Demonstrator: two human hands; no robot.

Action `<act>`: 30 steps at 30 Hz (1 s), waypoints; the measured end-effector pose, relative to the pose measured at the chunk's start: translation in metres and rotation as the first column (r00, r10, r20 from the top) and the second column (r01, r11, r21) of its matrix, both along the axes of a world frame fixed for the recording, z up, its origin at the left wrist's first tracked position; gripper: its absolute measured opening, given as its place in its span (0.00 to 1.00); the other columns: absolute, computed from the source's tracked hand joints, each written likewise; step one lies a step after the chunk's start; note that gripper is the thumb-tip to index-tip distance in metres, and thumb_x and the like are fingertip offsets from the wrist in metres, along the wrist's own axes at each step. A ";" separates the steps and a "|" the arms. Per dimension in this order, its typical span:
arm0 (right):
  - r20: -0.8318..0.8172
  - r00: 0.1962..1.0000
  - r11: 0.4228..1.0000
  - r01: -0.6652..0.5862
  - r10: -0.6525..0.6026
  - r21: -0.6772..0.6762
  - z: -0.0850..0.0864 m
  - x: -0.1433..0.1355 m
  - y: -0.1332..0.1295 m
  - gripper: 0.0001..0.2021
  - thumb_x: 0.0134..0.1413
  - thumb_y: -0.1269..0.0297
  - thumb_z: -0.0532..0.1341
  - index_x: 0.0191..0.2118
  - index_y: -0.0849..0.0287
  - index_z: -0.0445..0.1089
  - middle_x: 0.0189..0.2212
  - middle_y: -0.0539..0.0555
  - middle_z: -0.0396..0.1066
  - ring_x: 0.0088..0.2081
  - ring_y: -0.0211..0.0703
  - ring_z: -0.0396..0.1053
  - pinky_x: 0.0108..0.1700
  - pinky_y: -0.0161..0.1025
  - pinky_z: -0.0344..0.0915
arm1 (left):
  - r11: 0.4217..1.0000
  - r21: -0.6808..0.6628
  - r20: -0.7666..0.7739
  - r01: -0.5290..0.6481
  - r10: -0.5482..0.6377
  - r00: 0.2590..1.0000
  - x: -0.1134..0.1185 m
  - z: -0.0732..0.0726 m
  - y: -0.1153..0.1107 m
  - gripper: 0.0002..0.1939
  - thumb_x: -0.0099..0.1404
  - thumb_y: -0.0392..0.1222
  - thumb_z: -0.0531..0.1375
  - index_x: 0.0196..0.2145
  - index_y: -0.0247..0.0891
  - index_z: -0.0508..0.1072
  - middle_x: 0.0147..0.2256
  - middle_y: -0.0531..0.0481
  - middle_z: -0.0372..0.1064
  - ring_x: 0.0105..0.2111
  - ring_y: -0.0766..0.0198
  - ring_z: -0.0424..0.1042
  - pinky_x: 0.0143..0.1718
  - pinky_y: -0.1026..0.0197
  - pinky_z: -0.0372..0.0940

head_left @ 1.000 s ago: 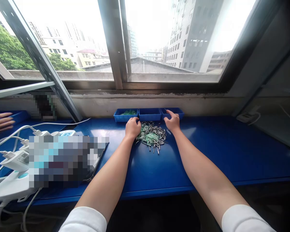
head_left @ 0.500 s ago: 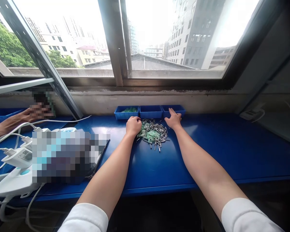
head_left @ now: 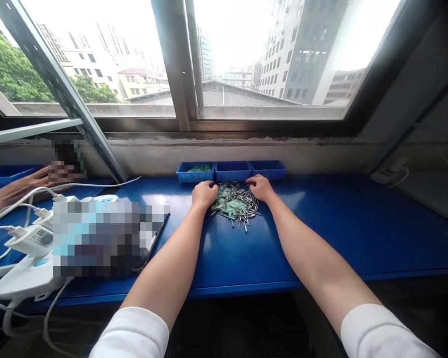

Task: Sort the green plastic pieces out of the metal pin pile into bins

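Note:
A loose pile of slim metal pins (head_left: 249, 201) lies on the blue table, with crumpled green plastic bags (head_left: 232, 205) in its middle. At the pile's left edge is my left hand (head_left: 205, 194), its fingers curled closed; whatever they hold is hidden. My right hand (head_left: 262, 188) reaches the pile's upper right edge. Its fingers are bent inward with the tips drawn close together, and anything between them is too small to make out. Just behind the pile stand a left blue bin (head_left: 195, 177) containing green plastic, a middle blue bin (head_left: 233, 176) and a right blue bin (head_left: 278, 174).
On the left a white power strip (head_left: 26, 283) with plugs and cables sits beside a blurred-out object (head_left: 97, 238). Another person's hand (head_left: 61, 171) is at the far left, near a further blue bin (head_left: 11, 174). A metal post (head_left: 78, 109) slants before the window.
My right hand has come from over the right bin, where its fingers were spread, down and left to the pile, with the fingers drawn in. My left hand has barely shifted.

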State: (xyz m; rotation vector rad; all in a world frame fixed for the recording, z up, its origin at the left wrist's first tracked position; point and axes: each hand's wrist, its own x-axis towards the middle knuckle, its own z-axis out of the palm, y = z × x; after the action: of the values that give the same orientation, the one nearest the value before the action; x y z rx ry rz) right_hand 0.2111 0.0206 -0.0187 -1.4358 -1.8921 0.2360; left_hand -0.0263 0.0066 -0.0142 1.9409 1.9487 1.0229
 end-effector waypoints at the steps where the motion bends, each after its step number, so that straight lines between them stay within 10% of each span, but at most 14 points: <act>1: 0.017 1.000 1.000 -0.005 0.005 -0.022 -0.001 -0.001 0.000 0.17 0.47 0.74 0.54 0.40 0.58 0.76 0.39 0.55 0.69 0.38 0.43 0.68 0.46 0.39 0.65 | 1.000 -0.008 0.003 0.001 -0.001 1.000 0.000 0.000 0.000 0.19 0.57 0.47 0.54 0.42 0.40 0.76 0.45 0.44 0.73 0.47 0.52 0.69 0.48 0.55 0.62; 19: 0.109 0.993 0.988 0.047 -0.031 -0.145 0.006 -0.002 -0.002 0.08 0.52 0.70 0.58 0.34 0.61 0.76 0.39 0.57 0.70 0.42 0.46 0.67 0.47 0.38 0.61 | 0.991 -0.123 -0.039 0.045 -0.051 0.998 0.003 0.007 -0.007 0.17 0.58 0.45 0.53 0.41 0.44 0.77 0.44 0.50 0.74 0.47 0.56 0.69 0.47 0.61 0.61; 26: -0.197 0.980 0.997 -0.036 0.023 -0.062 0.013 -0.009 -0.010 0.08 0.54 0.69 0.55 0.36 0.60 0.72 0.32 0.54 0.73 0.35 0.41 0.70 0.39 0.37 0.64 | 0.994 0.103 -0.058 0.043 -0.037 0.998 0.009 0.014 -0.012 0.17 0.59 0.42 0.54 0.43 0.40 0.76 0.45 0.48 0.72 0.48 0.58 0.68 0.52 0.60 0.58; 30: -0.285 0.941 0.978 -0.205 0.183 -0.047 0.018 -0.024 -0.019 0.09 0.52 0.66 0.57 0.40 0.59 0.68 0.24 0.50 0.71 0.28 0.40 0.69 0.35 0.37 0.64 | 0.933 0.250 -0.097 0.259 -0.242 0.965 0.019 0.017 -0.019 0.16 0.59 0.42 0.56 0.45 0.40 0.74 0.44 0.49 0.73 0.46 0.60 0.69 0.52 0.60 0.57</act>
State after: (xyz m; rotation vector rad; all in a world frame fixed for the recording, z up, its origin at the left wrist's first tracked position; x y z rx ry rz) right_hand 0.1873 0.0021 -0.0010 -1.1913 -1.8041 0.5813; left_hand -0.0076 -0.0124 0.0030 2.3177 1.6039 1.2052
